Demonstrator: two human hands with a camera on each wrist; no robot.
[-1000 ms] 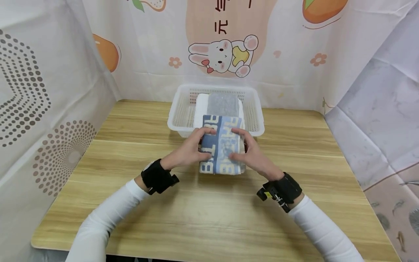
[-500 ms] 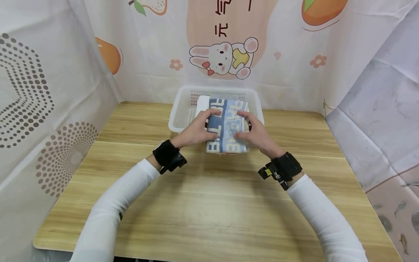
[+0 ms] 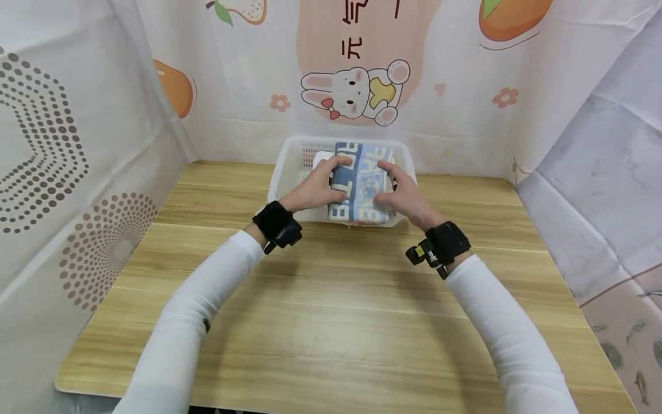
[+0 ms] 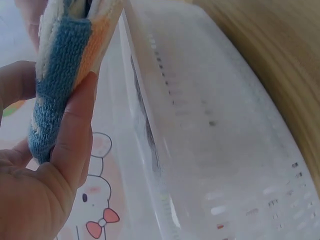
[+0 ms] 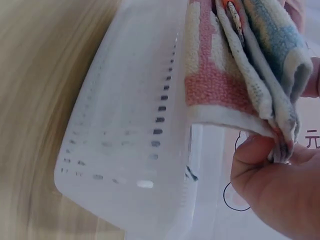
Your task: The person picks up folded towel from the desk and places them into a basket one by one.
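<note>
A folded blue towel (image 3: 362, 187) with pale lettering is held over the white plastic basket (image 3: 277, 175). My left hand (image 3: 316, 188) grips its left edge, and my right hand (image 3: 408, 198) grips the right one, thumbs nearer me. From the left wrist, the towel's folded side (image 4: 60, 80) shows blue and orange between thumb and fingers. Layers of cloth (image 5: 215, 82) with pink and cream patches hang from the right hand's pinch in the right wrist view. Inside the basket a white folded cloth (image 3: 322, 156) peeks out at the left; the rest of the contents is hidden.
The basket stands at the back of the wooden table (image 3: 320, 310), close to a printed curtain (image 3: 233, 98). More hanging cloth (image 3: 579, 201) encloses the right side, and a dotted sheet (image 3: 98, 172) the left.
Both hands have carried the towel forward, away from me, from the basket's near side to above it. The grey cloth seen in the basket earlier is now covered.
</note>
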